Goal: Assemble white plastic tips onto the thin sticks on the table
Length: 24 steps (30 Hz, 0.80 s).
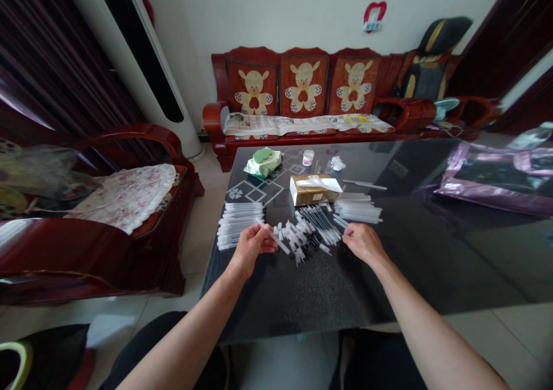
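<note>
Head view: your left hand [254, 245] has thumb and fingers closed in a pinch on a slim white tube [280, 242], held slanting over the table [294, 303], toward its left edge and well in from its near edge. The tube looks like light, stiff plastic, probably smooth enough to slip or roll; a gentle pinch around its middle should suit it, as hard squeezing or bending might crack it. Your right hand [364, 243] has its fingers curled together beside some thin rods [322, 224]; you cannot tell from here whether it grips one. Those rods look slighter, so take them near an end. Between your hands lie small white caps [298, 237], likely easy to scatter. One tube stack [239, 217] lies along the table's left edge; another pile [359, 210] lies beyond your right hand.
</note>
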### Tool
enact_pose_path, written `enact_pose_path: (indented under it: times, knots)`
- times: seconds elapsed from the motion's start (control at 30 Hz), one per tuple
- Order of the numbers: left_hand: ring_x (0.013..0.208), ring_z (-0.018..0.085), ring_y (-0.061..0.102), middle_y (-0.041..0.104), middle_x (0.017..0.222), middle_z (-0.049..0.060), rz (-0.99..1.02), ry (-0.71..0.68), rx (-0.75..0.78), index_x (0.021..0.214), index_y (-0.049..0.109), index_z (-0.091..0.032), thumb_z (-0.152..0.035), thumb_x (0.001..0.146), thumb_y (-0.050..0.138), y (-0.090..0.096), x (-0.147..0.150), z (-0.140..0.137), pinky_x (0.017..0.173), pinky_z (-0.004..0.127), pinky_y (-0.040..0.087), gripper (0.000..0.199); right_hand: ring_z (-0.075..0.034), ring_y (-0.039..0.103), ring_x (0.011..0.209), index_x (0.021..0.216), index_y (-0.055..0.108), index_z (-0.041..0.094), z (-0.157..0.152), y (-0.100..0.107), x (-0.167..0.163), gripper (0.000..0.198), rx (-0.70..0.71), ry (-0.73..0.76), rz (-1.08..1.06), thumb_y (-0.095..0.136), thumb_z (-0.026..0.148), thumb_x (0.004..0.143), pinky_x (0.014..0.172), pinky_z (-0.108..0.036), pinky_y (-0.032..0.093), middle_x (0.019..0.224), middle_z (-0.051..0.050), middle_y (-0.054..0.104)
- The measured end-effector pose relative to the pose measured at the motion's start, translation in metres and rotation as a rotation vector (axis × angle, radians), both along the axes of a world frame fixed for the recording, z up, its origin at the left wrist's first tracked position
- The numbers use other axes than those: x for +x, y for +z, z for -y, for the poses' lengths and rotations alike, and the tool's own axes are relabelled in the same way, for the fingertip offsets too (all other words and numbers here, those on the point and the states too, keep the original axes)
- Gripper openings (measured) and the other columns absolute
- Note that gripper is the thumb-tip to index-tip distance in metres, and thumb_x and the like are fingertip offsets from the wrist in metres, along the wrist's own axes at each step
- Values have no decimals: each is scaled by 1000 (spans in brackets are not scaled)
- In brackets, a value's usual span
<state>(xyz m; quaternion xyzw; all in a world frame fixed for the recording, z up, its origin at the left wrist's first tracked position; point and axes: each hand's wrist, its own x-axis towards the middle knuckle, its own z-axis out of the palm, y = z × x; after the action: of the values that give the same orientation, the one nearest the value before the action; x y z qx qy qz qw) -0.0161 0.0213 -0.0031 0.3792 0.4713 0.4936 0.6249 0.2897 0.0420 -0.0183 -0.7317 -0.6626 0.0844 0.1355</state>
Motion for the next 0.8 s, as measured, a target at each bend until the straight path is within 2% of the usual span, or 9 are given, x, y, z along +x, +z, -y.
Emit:
enact_pose_path:
  times: [0.2, 0.43, 0.7, 0.8]
  knots:
    - [56, 13, 64, 67, 67, 5, 3, 4, 1, 84, 61, -11, -40, 74, 68, 2, 0, 0, 53, 23, 52, 32, -19, 65, 69, 66, 67, 21, 0, -7, -5, 15, -31, 36, 52, 54, 21, 72, 58, -24, 38, 69, -5, 70]
    - [56, 13, 64, 67, 67, 5, 9, 11, -2, 84, 61, -11, -40, 73, 68, 2, -1, 0, 52, 22, 52, 32, -20, 65, 72, 69, 68, 22, -1, -14, -8, 15, -29, -16, 121, 54, 23, 73, 55, -25, 36, 72, -5, 70]
    - [55, 14, 65, 68, 66, 6, 17, 33, -7, 83, 61, -11, -39, 72, 69, 2, -1, -1, 53, 23, 52, 31, -21, 66, 71, 68, 68, 20, 1, -10, -10, 12, -5, -90, 54, 56, 24, 69, 53, -24, 36, 70, -7, 70]
    - [56, 13, 65, 68, 67, 6, 74, 63, -28, 83, 60, -11, -35, 74, 68, -1, -4, -4, 53, 22, 53, 27, -20, 65, 69, 64, 66, 20, 7, -5, -8, 11, 29, -118, -52, 57, 24, 67, 54, -24, 39, 68, -7, 70]
